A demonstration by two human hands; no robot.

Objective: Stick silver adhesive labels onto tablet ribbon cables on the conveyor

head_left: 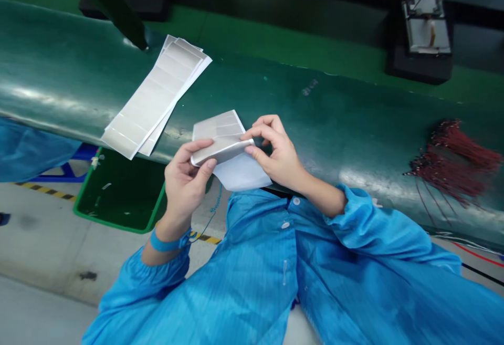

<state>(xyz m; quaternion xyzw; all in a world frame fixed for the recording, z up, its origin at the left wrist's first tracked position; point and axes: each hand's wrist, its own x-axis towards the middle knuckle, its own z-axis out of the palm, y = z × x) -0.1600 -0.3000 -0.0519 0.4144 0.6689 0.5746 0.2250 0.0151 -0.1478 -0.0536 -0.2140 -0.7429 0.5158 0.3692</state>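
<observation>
A sheet of silver-grey stickers on white backing (pixel 225 149) is bent between my hands, close to the front edge of the bench. My left hand (pixel 184 179) is closed on its left end, thumb below and fingers above. At the right end, my right hand (pixel 280 157) pinches the edge between thumb and fingertips. The sheet's far part (pixel 220 124) lies beyond the fold, and white backing paper (pixel 244 171) hangs below it. Whether a sticker is lifting from the backing, I cannot tell. Up to the left, several similar sticker sheets (pixel 155 95) lie in a loose stack.
The green bench (pixel 315 119) runs across the view. A bundle of dark red wires (pixel 457 164) lies at right. Behind it, an electronic device (pixel 428 30) sits on a black block. A green bin (pixel 118 192) stands below the bench at left, and a dark post (pixel 108 6) slants down.
</observation>
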